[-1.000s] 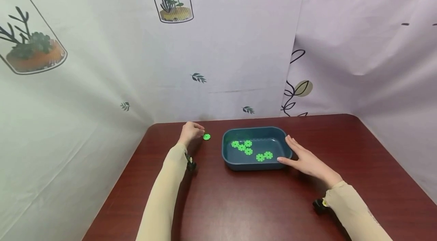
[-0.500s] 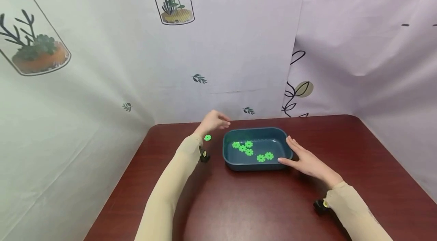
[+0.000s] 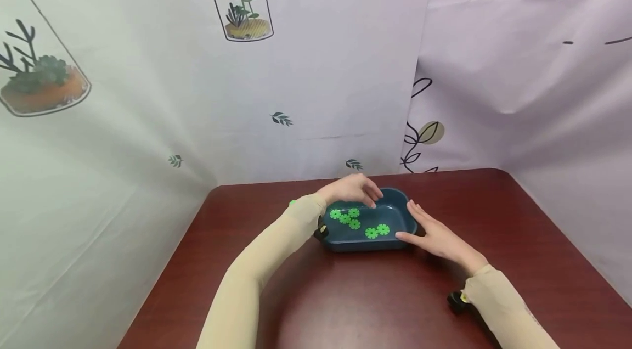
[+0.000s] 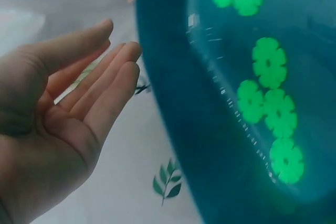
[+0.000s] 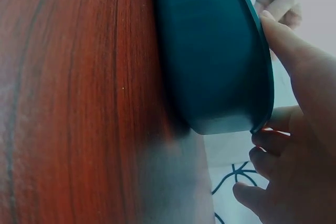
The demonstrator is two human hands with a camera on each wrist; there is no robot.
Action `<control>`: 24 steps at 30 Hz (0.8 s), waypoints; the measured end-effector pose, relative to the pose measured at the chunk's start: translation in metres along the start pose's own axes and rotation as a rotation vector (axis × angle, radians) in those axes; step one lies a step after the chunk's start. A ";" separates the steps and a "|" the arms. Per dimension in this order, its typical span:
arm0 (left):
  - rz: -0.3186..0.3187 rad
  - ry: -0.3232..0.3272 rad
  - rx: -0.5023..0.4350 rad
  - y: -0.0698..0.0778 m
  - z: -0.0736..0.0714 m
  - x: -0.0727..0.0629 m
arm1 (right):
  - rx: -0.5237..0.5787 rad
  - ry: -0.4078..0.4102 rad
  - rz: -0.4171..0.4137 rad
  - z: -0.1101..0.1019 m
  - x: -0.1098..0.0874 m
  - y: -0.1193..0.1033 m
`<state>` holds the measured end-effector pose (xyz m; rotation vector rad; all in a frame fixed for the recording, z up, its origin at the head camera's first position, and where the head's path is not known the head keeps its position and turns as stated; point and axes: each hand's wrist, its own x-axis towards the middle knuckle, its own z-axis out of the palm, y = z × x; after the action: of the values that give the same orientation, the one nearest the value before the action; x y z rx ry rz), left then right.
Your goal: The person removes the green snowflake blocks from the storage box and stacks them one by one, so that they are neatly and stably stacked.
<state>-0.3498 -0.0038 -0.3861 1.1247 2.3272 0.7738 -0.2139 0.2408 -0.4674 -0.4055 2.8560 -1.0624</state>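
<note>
My left hand hovers over the back of a dark teal tray, fingers loosely bent. In the left wrist view, no object shows between its fingers. My right hand is at the tray's right end, thumb on the front rim and fingers spread along the end. In the right wrist view, the thumb touches the rim and the fingertips are against the tray's end. Several bright green notched plastic discs lie in the tray. Another green disc lies left of the tray, mostly hidden by my left sleeve.
The tray stands on a dark red-brown wooden table, towards its back edge. Behind and at the sides hangs a pale curtain printed with plants. A small black camera is strapped at my left wrist, another black camera at my right.
My left hand has moved right, from beside the lone green disc to above the tray, and its sleeve now covers most of that disc. My right hand keeps its place at the tray.
</note>
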 end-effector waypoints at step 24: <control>-0.049 -0.363 0.285 -0.001 0.036 0.038 | 0.014 0.024 0.013 0.004 -0.002 0.004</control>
<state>-0.3506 0.0373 -0.4186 1.2034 2.1838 0.1973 -0.2127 0.2419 -0.4729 -0.3750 2.8661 -1.0924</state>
